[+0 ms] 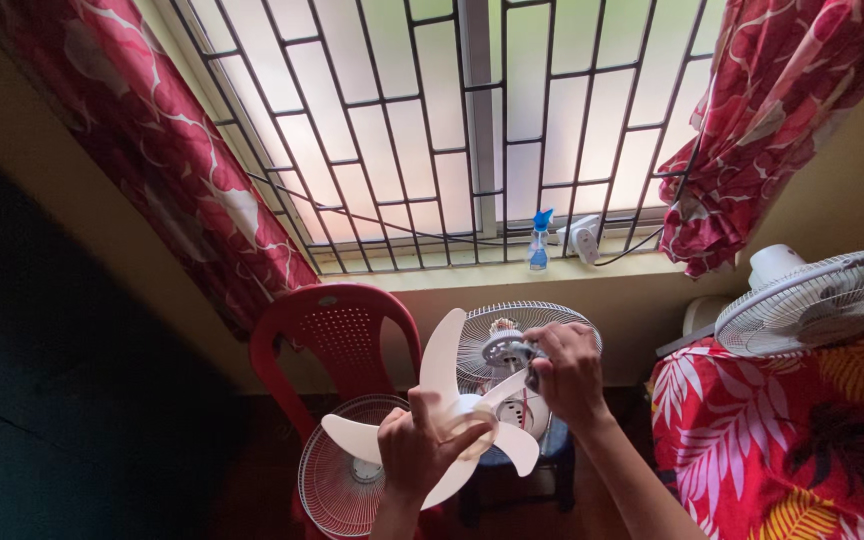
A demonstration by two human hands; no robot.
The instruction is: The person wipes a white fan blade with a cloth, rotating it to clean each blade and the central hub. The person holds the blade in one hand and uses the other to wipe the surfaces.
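My left hand [420,448] grips the hub of a white fan blade [444,362], holding it up in front of me. My right hand [566,372] is closed on the motor shaft end [512,350] of a stripped table fan, whose rear wire guard [542,322] faces me. The fan body stands on a dark stool [555,450]. A detached front wire guard [337,475] leans against a red plastic chair [337,335] at lower left, just below the blade.
A second white fan [817,300] rests on a surface covered by a red floral cloth [782,440] at right. A blue spray bottle [539,242] and a white plug adapter [585,240] sit on the sill of the barred window. Red curtains hang either side.
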